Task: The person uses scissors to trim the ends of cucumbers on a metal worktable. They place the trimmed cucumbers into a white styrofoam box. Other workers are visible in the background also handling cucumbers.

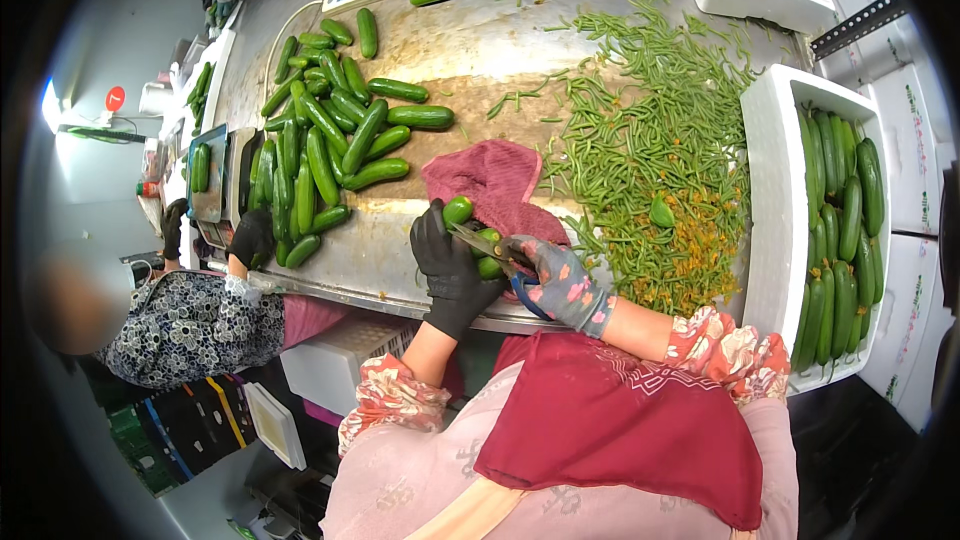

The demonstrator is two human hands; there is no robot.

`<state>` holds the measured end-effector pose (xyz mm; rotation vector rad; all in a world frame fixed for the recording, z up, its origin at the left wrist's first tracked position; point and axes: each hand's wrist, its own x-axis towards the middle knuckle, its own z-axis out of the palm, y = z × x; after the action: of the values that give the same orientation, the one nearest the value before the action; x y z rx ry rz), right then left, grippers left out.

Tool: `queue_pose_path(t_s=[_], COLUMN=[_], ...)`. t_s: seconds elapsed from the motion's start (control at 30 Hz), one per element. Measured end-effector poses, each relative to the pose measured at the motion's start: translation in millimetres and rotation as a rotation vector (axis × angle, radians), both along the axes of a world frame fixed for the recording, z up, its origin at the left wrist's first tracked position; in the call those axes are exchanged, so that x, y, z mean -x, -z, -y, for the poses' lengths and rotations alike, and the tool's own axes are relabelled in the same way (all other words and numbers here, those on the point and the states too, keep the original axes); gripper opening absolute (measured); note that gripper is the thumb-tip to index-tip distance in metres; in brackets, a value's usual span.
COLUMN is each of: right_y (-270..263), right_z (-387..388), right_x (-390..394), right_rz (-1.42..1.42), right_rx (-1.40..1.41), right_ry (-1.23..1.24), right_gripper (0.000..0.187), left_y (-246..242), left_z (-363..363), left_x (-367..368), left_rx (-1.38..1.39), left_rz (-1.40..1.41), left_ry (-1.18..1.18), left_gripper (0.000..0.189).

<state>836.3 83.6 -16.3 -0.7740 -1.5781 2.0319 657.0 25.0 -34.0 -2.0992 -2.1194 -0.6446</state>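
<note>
My left hand (450, 274), in a black glove, grips small cucumbers (457, 210) near the table's front edge; its fingers hide part of them. In my right hand (566, 285), gloved in grey with pink flowers, are blue-handled scissors (480, 241). The blades lie across the cucumbers, and how far apart they are is hard to tell. A crumpled dark pink cloth (487, 180) rests on the table just beyond both hands. To the left lies a heap of cucumbers (322, 157). Many thin green trimmings (652, 135), some with withered yellow blossoms, cover the table on the right.
A white foam box (772, 240) with rows of cucumbers (832, 300) stands at the right. At the left, a co-worker's black-gloved hand (253, 240) is beside the heap, near a weighing scale (208, 172). Other people's hands show at the far side. A metal table (360, 270) spans the front.
</note>
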Motion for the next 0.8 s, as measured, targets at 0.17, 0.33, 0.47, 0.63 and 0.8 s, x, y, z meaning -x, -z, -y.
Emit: queue_pose_path(t_s=[0.17, 0.33, 0.47, 0.63, 0.8], right_y=[0.5, 27.0, 10.0, 16.2, 81.7], right_z=[-15.0, -1.5, -4.2, -23.3, 1.8], right_x=[-11.5, -1.0, 3.7, 15.6, 10.0], right_rz=[0.265, 0.296, 0.251, 0.238, 0.297], right_rx=[-0.048, -0.484, -0.012, 0.052, 0.141], right_ry=[0.312, 0.352, 0.136, 0.211, 0.418], right_gripper=[0.049, 0.05, 0.049, 0.053, 0.058], left_y=[-4.3, -13.9, -10.0, -5.9, -9.1], left_z=[-2.3, -2.4, -2.6, -4.2, -4.9], left_x=[3.6, 0.4, -9.6, -15.3, -19.1], left_rx=[0.035, 0.071, 0.017, -0.04, -0.014], left_rz=[0.117, 0.13, 0.065, 0.042, 0.048], left_ry=[-0.027, -0.018, -0.03, 0.016, 0.016], left_gripper=[0.073, 0.075, 0.078, 0.068, 0.068])
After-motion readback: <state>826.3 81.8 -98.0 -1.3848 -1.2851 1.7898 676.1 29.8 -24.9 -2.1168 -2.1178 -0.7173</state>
